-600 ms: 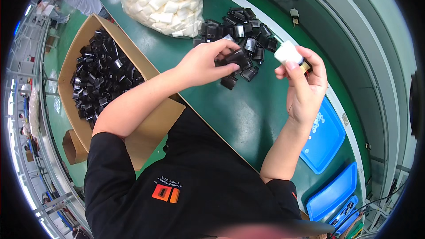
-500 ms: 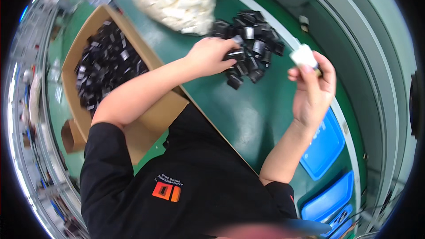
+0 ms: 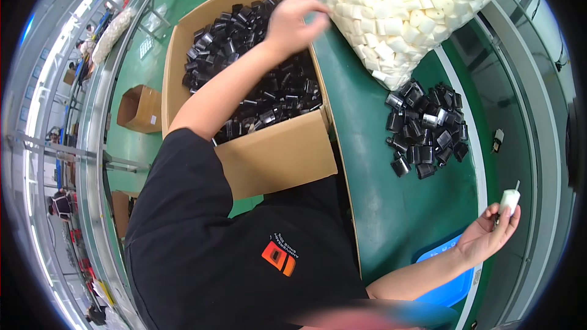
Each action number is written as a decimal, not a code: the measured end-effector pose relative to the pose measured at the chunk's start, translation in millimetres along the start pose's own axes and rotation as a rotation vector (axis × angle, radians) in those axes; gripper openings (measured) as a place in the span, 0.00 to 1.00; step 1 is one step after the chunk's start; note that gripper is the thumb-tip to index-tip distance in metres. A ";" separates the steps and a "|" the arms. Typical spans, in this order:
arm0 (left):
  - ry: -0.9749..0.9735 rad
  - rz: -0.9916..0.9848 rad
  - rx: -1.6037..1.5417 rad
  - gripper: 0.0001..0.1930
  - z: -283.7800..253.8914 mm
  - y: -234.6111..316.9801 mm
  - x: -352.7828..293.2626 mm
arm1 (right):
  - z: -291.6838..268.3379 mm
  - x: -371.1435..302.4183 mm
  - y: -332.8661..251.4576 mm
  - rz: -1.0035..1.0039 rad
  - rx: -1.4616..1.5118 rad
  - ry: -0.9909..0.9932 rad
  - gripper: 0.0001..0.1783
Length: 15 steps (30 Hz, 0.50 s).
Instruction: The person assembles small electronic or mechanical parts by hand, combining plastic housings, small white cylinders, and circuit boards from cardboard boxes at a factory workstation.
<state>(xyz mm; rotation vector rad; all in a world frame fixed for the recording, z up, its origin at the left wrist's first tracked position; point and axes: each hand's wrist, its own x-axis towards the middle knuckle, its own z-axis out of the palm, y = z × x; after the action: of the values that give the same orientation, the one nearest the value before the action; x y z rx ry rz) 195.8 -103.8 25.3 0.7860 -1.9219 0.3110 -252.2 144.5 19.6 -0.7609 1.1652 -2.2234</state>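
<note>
- Holding a small white block (image 3: 509, 200), thin rod poking out the top, in the right hand (image 3: 492, 232); grip's closed on it, out by the pale edge of the desk (image 3: 385, 220)
- Left hand (image 3: 298, 25) is over the open carton (image 3: 278, 157), near a clear bag of off-white blocks (image 3: 406, 15); grip's too blurry to tell how open, or if it's got anything
- Pile of black plastic casings (image 3: 426, 128) on the desk, between both hands
</note>
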 end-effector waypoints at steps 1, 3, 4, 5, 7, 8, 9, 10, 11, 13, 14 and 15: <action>-0.023 -0.339 -0.023 0.06 -10.0 -34.4 -28.3 | -1.4 2.7 -0.2 -0.021 0.004 0.012 0.16; -0.117 -0.608 0.061 0.09 -22.8 -81.7 -74.6 | -4.3 0.8 -4.3 -0.041 -0.009 0.038 0.16; -0.256 -0.715 0.099 0.11 -24.4 -99.2 -94.3 | -3.6 -1.5 -4.1 -0.034 -0.008 0.029 0.16; -0.385 -0.712 0.117 0.16 -23.2 -110.3 -108.4 | -2.4 -3.0 -2.4 -0.030 -0.009 0.023 0.16; -0.560 -0.545 0.167 0.22 -13.8 -117.6 -127.3 | 1.3 -4.3 5.1 -0.001 -0.006 0.013 0.16; -0.599 -0.520 0.177 0.24 -7.3 -117.9 -134.6 | 3.2 -5.3 8.5 0.030 -0.004 0.011 0.16; -0.639 -0.494 0.188 0.27 -1.1 -113.8 -136.5 | 5.5 -6.0 12.5 0.056 -0.008 -0.008 0.16; -0.645 -0.484 0.221 0.27 3.9 -112.3 -135.2 | 7.4 -6.8 17.4 0.074 -0.001 -0.037 0.16; -0.641 -0.488 0.222 0.27 6.1 -111.3 -133.9 | 9.7 -7.7 21.7 0.095 0.006 -0.065 0.16; -0.683 -0.539 0.358 0.25 12.7 -106.9 -127.3 | 15.6 -11.5 21.8 0.080 -0.031 -0.061 0.15; -0.651 -0.527 0.351 0.22 12.0 -107.7 -125.6 | 16.8 -11.5 21.5 0.077 -0.038 -0.066 0.15; -0.657 -0.524 0.351 0.22 9.0 -110.5 -126.9 | 16.4 -12.4 21.4 0.078 -0.043 -0.070 0.15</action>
<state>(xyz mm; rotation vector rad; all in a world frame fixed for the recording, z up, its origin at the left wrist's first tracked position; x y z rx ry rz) 297.8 -142.9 -103.0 1.7526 -2.1758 0.0599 -228.4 132.8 6.3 -0.7910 1.1921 -2.0974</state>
